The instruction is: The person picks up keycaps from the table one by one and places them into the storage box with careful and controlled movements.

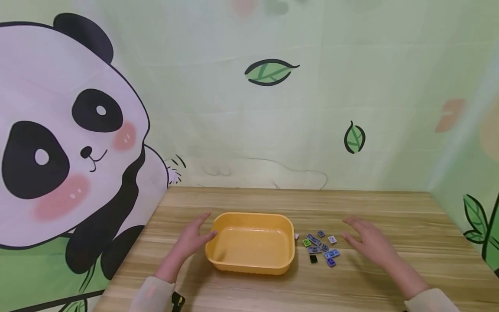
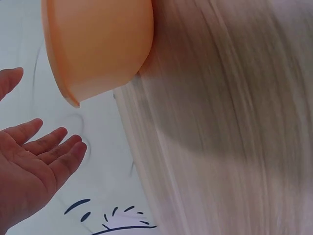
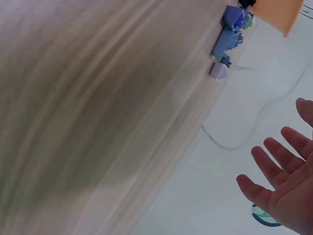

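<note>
A shallow yellow-orange plastic bin (image 1: 249,267) stands on the wooden table, its inside showing nothing in it. My left hand (image 1: 192,239) hovers at the bin's left side with fingers spread; in the left wrist view its palm shows bare beside the bin wall (image 2: 100,49). Right of the bin lies a loose group of small toy building bricks (image 1: 314,250): blue, grey-blue, bright green, white and black. To the right of these bricks my right hand (image 1: 368,242) is held above the table, fingers extended and holding nothing. A white brick (image 3: 218,72) is nearest to it in the right wrist view.
The wooden tabletop (image 1: 265,294) reaches back to a pale green fabric wall (image 1: 304,121) with leaf prints. A large printed panda (image 1: 89,143) covers the wall at the left. A small white piece (image 1: 296,236) sits right against the bin's right side.
</note>
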A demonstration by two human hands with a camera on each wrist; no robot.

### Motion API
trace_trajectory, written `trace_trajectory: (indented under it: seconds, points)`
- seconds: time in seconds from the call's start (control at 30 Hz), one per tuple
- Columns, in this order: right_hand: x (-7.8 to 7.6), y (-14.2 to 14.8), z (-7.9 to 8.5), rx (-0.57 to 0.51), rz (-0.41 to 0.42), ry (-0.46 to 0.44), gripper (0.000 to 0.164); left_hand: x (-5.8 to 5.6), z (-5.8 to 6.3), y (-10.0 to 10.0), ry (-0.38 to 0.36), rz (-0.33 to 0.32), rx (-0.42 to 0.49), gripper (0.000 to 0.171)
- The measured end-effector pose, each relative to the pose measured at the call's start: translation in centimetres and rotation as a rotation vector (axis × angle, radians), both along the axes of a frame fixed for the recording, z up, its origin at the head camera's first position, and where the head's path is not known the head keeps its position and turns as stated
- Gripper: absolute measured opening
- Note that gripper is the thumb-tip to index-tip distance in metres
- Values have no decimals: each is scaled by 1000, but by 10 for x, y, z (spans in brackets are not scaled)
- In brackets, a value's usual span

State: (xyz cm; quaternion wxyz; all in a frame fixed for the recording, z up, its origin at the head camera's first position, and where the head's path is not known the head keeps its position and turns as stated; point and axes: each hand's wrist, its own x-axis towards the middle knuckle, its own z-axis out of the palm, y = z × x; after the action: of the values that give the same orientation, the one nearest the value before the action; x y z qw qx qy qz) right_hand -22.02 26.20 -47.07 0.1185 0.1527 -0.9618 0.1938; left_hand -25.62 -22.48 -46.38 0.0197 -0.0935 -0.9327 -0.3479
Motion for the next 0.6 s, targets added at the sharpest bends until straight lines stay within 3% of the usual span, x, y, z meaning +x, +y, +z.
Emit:
trace_trajectory:
  seconds: [0.33,0.6]
  points:
    - [-4,-2,-11,-9,38,-28,48,0,-5,-2,-33,9,53,65]
    - [-7,-7,-12,-27,47,-61,49,-2,-14,-2,-144,23,140,65]
